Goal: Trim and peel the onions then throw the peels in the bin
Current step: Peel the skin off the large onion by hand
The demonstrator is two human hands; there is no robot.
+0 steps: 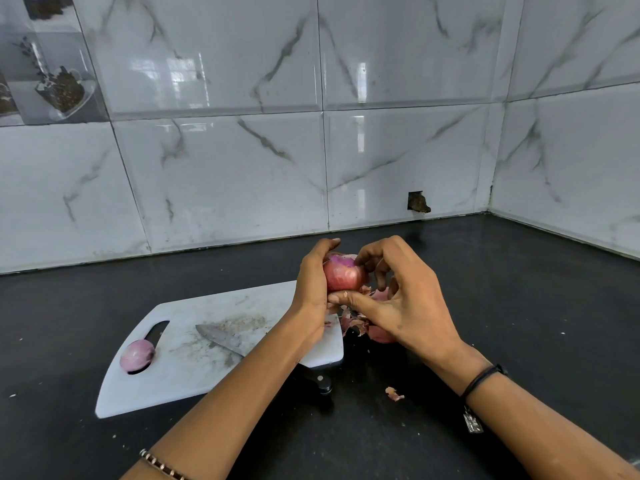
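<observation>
Between the fingers, a partly peeled red onion [344, 277] gripped in the curled left hand [311, 292], pinched top and bottom by the right hand [407, 301], peels [356, 323] just beneath the thumb.

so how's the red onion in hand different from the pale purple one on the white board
The red onion has most of its reddish skin on, bare only on top; the pale purple onion looks fully peeled. The red onion is gripped by the left hand while the right hand pinches its skin; the pale one lies untouched on the white cutting board. Both are roundish.
</observation>
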